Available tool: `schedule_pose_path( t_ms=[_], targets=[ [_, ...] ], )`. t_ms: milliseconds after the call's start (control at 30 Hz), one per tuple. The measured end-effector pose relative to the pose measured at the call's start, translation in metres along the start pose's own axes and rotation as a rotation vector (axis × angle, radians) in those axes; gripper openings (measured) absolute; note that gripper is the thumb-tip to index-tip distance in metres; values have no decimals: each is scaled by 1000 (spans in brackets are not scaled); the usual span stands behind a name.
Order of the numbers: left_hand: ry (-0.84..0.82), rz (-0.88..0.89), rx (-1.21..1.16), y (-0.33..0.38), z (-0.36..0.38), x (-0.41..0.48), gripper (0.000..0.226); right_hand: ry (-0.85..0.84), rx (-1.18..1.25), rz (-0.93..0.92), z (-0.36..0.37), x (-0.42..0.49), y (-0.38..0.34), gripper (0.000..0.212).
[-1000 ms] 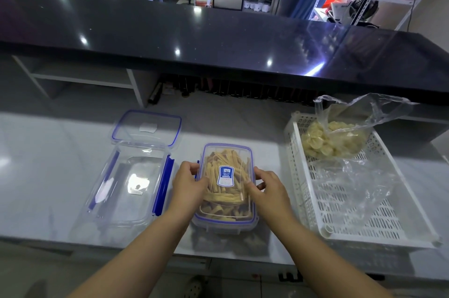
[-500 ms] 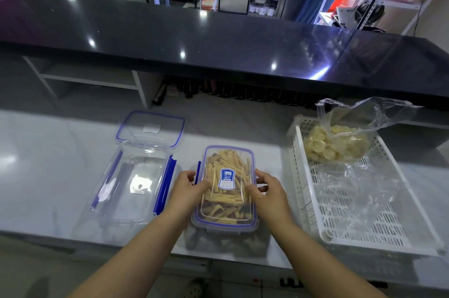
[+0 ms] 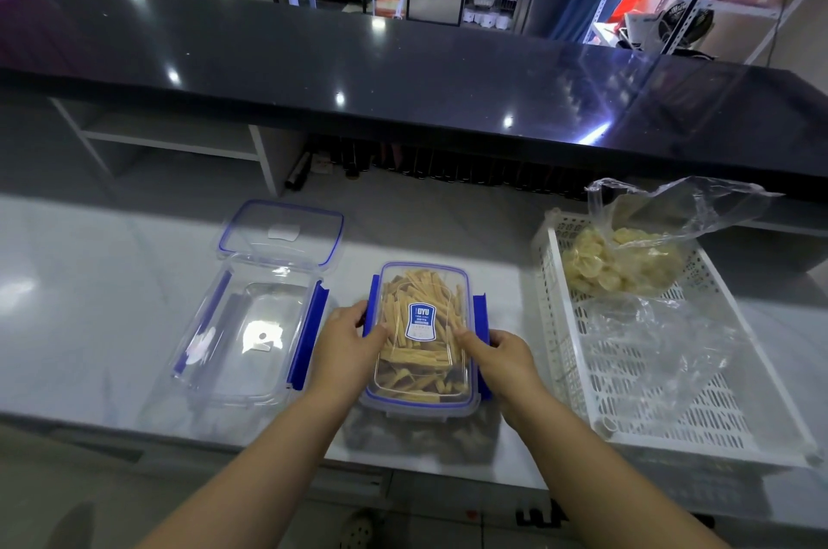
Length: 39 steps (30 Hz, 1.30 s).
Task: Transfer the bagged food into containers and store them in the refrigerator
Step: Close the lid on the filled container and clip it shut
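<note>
Clear plastic, blue-clipped — the filled box (image 3: 421, 333) sits on the desk (image 3: 89, 324) before us, our left grip (image 3: 345, 342) and right grip (image 3: 504, 353) curled round its sides, thumbs on top. The bag (image 3: 627, 261) of slices lies in the basket (image 3: 672, 423), right.

Light falls from overhead, cool and fairly even, and the pale surface (image 3: 89, 302) throws it back as a soft white patch at its far left. The black upper counter (image 3: 403, 69) stays dark but is speckled with small hard reflections of ceiling lamps, with a bright streak toward its right end. The space beneath it sits in deep shade. Glare flashes off the empty container (image 3: 255, 338) and the crinkled bag (image 3: 672, 208). The filled container (image 3: 421, 293) casts a murky shadow toward the near edge. Straight lines bow at the borders, and the back room looks soft, with a pink-red cast at right.
</note>
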<state>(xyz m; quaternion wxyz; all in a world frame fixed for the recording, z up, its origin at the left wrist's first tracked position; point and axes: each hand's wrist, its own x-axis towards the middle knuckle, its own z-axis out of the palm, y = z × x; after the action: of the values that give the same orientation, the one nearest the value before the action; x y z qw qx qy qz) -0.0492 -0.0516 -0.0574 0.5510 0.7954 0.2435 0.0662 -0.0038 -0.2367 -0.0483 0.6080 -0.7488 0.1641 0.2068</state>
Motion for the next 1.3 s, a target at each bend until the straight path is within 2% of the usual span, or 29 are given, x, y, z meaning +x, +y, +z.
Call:
schedule_pose_path(
  t_ms=[100,167,300,467,567,733,967,1067,1167,1300],
  targets=[
    [5,20,37,-2,2,0,35,26,-32,-76,1,-2,-1,21],
    [2,34,48,-2,2,0,33,52,-149,-172,1,-4,-1,15],
    [0,38,54,-2,3,0,28,93,-349,-286,5,-7,-2,29],
    [-3,47,71,0,2,0,17,146,-581,-379,6,-6,-2,29],
    [-5,55,78,1,1,1,15,139,-595,-380,6,-5,-1,30],
    [-8,34,98,1,0,2,27,152,-587,-386,6,-2,-1,29],
    [-24,5,91,9,3,19,30,182,-503,-419,9,6,-9,27],
    [35,5,166,15,5,23,38,172,-476,-411,8,9,-11,29],
    [88,81,246,27,8,30,46,155,-500,-385,5,11,-14,34],
    [-47,258,212,55,17,40,39,152,-521,-405,-5,12,-26,37]
  ],
)
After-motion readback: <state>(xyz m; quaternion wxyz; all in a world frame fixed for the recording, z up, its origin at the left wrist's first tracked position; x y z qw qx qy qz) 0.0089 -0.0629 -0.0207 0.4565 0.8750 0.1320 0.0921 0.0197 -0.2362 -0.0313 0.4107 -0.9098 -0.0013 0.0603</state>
